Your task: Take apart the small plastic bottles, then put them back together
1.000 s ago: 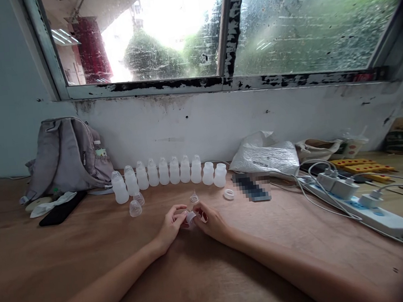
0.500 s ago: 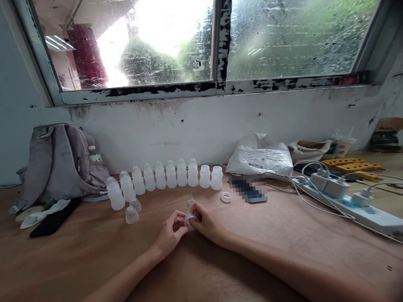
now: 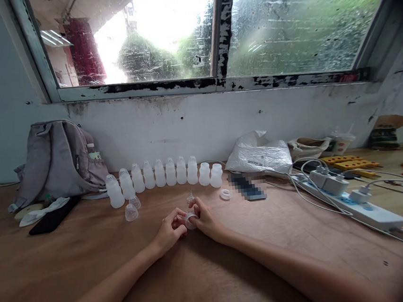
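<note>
My left hand (image 3: 169,230) and my right hand (image 3: 205,221) meet at the middle of the table, fingers closed on a translucent white bottle collar ring (image 3: 191,222). My left fingers grip its left side; the right thumb and fingers press at its upper right. Just beyond the right fingers a clear bottle nipple (image 3: 190,198) stands on the table. Another collar ring (image 3: 225,194) lies farther right. Beyond is a curved row of frosted baby bottles; several wear clear domes, while two at the right end (image 3: 204,174) have open necks. Two loose clear dome caps (image 3: 131,212) sit at the left.
A grey backpack (image 3: 58,160), a black phone-like slab (image 3: 53,217) and a tissue (image 3: 43,211) lie at the left. To the right are a silver bag (image 3: 259,155), a blurred-out dark object (image 3: 247,187), and a white power strip (image 3: 367,213) with plugs and trailing cables.
Both hands still hold the collar ring, which is turned slightly. The right fingers have shifted a little, now near or partly over the nipple's edge. The whole view has tilted slightly.
</note>
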Tool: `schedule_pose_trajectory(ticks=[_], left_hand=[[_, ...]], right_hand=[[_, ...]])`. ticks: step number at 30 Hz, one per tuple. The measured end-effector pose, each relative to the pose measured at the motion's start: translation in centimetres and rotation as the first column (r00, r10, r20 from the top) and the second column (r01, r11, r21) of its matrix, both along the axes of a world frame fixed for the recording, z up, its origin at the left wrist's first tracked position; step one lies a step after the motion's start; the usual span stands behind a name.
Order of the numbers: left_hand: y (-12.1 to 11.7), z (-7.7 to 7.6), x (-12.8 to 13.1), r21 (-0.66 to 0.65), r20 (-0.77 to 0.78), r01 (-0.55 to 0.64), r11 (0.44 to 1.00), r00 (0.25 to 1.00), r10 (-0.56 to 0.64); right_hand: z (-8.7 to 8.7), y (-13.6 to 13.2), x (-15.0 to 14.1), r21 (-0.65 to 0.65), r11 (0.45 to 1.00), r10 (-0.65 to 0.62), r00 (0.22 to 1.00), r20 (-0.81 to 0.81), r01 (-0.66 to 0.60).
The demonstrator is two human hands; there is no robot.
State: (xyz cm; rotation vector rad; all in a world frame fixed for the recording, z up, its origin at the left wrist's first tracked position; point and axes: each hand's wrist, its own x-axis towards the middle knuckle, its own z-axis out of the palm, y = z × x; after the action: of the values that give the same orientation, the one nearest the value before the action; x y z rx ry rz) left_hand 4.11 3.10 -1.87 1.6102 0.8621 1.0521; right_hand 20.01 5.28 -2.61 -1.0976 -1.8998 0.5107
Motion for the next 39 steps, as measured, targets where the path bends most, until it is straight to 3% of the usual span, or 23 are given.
schedule_pose_trajectory(ticks=[8, 14, 20, 22, 26, 31, 35, 39], left_hand=[[0.0, 0.8, 0.0, -0.201, 0.123, -0.044, 0.979, 0.99, 0.07], [0.4, 0.4, 0.0, -0.123, 0.063, 0.022, 0.992, 0.998, -0.015], [0.6, 0.5, -0.3, -0.241, 0.205, -0.033, 0.97, 0.975, 0.084], [0.8, 0.5, -0.5, -0.297, 0.256, -0.045, 0.954, 0.958, 0.126], [1.2, 0.2, -0.7, -0.385, 0.334, -0.032, 0.923, 0.927, 0.172], [1.4, 0.0, -0.7, -0.406, 0.34, -0.036, 0.913, 0.921, 0.187], [1.2, 0.1, -0.7, -0.4, 0.318, -0.036, 0.916, 0.932, 0.175], [1.2, 0.2, -0.8, -0.387, 0.334, -0.019, 0.922, 0.929, 0.16]], right_hand=[[0.7, -0.1, 0.1, -0.029, 0.999, 0.026, 0.989, -0.146, -0.031], [0.6, -0.2, 0.1, 0.007, 0.998, 0.056, 0.993, -0.1, -0.055], [0.7, 0.2, 0.5, -0.049, 0.985, 0.154, 0.972, -0.179, -0.166], [1.2, 1.2, 1.2, -0.04, 0.993, 0.104, 0.977, -0.184, -0.113], [3.3, 5.0, 3.0, 0.039, 0.989, -0.141, 0.988, -0.061, 0.143], [5.8, 10.1, 4.4, 0.014, 0.897, -0.432, 0.871, 0.234, 0.441], [5.7, 11.9, 4.5, 0.025, 0.859, -0.494, 0.813, 0.308, 0.512], [5.3, 11.2, 4.5, 0.09, 0.841, -0.528, 0.775, 0.347, 0.533]])
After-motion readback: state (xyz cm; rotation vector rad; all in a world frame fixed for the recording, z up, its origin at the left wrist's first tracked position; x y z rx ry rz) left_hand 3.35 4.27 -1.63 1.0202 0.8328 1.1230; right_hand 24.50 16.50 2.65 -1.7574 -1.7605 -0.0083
